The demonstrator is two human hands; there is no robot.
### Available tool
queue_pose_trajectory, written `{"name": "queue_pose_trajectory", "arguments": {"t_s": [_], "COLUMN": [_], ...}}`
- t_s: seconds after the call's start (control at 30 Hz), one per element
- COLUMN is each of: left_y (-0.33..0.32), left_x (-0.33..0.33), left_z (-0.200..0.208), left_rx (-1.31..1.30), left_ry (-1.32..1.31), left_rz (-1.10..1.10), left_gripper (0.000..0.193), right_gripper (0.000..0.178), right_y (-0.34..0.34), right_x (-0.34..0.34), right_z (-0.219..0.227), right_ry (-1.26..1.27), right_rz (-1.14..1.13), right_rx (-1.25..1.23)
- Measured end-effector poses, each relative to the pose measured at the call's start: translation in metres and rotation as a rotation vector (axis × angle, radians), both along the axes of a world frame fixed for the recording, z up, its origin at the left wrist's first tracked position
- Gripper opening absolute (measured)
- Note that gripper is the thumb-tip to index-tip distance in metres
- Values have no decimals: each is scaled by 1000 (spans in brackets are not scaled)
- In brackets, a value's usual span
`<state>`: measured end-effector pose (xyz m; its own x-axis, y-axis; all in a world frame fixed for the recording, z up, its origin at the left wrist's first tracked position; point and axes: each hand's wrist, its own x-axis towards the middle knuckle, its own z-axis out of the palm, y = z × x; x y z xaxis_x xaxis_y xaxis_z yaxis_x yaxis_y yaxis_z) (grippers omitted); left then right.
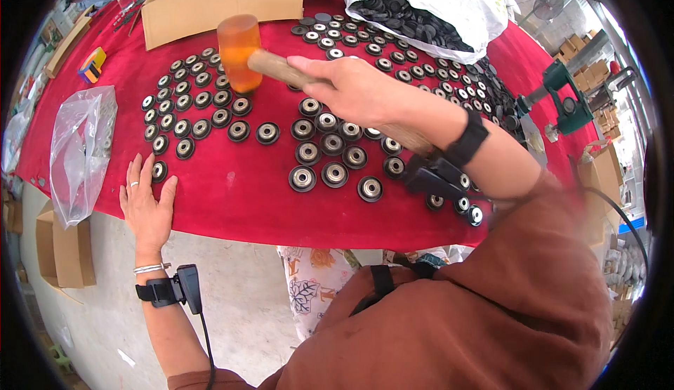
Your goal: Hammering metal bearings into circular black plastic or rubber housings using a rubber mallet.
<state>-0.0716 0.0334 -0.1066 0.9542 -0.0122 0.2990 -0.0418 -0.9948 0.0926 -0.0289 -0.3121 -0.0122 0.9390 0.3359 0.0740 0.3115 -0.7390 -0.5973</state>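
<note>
My right hand (351, 89) is closed around the wooden handle (288, 70) of a mallet. The mallet's translucent amber head (239, 53) is over the left cluster of round parts, black discs with metal ring centers. Whether it touches any of them I cannot tell. At the table's front left, my left hand (147, 204) lies with fingers spread on the red cloth (239, 211). One disc part (160, 172) sits between its forefinger and thumb; a firm grip does not show. More such parts (335, 174) stand in rows beneath and beyond my right forearm.
A cardboard box (225, 4) stands at the back. Beside it a white sack (449, 4) spills black discs (400, 21). A clear plastic bag (84, 151) and a yellow tape measure (93, 65) lie left. A green clamp-like tool (565, 98) is at the right edge.
</note>
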Motion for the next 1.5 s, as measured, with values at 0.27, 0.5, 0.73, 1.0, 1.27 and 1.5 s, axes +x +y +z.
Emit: {"name": "queue_pose_trajectory", "arguments": {"t_s": [0.27, 0.5, 0.73, 1.0, 1.27, 1.5], "left_y": [3, 3, 2, 0, 3, 6], "left_x": [0, 0, 5, 0, 5, 2], "left_z": [-1, -3, -2, 1, -3, -4], "left_rx": [5, -32, -6, 3, 28, -4], "left_ry": [-1, -10, 8, 23, -1, 15], "left_rz": [15, 8, -4, 21, 19, 29], "left_gripper": [53, 54, 53, 53, 52, 54], "right_gripper": [46, 48, 45, 46, 43, 43], "right_y": [4, 11, 12, 15, 29, 37], "right_x": [-35, -53, -47, -55, -18, -22], "right_z": [5, 28, 24, 40, 15, 10], "right_ry": [-20, 176, 39, 5, -102, -101], "right_rz": [81, 70, 259, 88, 229, 189], "right_rx": [61, -17, -118, 29, -225, -169]}}
